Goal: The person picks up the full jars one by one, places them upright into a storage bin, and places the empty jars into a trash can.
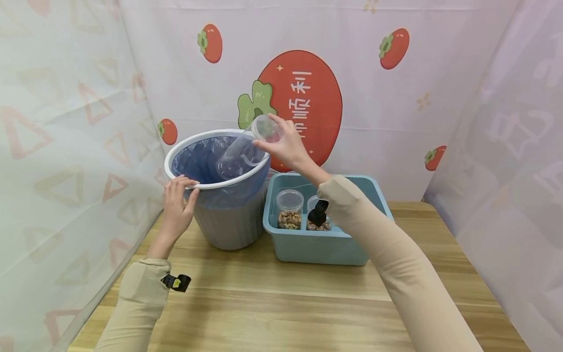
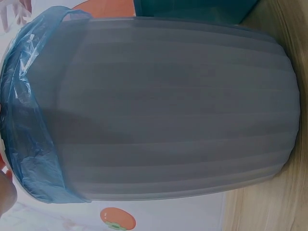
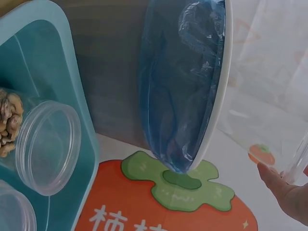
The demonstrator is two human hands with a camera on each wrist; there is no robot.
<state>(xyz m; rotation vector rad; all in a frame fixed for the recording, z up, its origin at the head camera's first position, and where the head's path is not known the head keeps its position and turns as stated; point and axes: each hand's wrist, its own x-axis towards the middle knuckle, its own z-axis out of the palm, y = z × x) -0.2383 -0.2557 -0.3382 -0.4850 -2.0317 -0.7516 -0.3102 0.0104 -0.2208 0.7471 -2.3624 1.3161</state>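
Note:
A clear plastic jar point(image 1: 239, 151) slants down over the mouth of the trash bin point(image 1: 230, 227), its lower end inside the rim. My right hand point(image 1: 287, 144) holds the jar's upper end between thumb and fingers. I see no contents through its wall. At the bin's near left, my left hand point(image 1: 178, 205) grips the white rim, fingers over the top and thumb outside. The grey, ribbed bin is lined with a blue plastic bag point(image 2: 36, 144) folded over its edge. In the left wrist view only a bit of the left hand shows at the edge.
Right of the bin stands a light blue tub point(image 1: 321, 249). Inside it, a lidded clear jar point(image 1: 290, 200) holds nuts, and another jar point(image 1: 313, 203) of nuts is partly hidden by the right wrist camera. Both containers stand on a wooden table point(image 1: 272, 308) before a printed curtain point(image 1: 360, 107).

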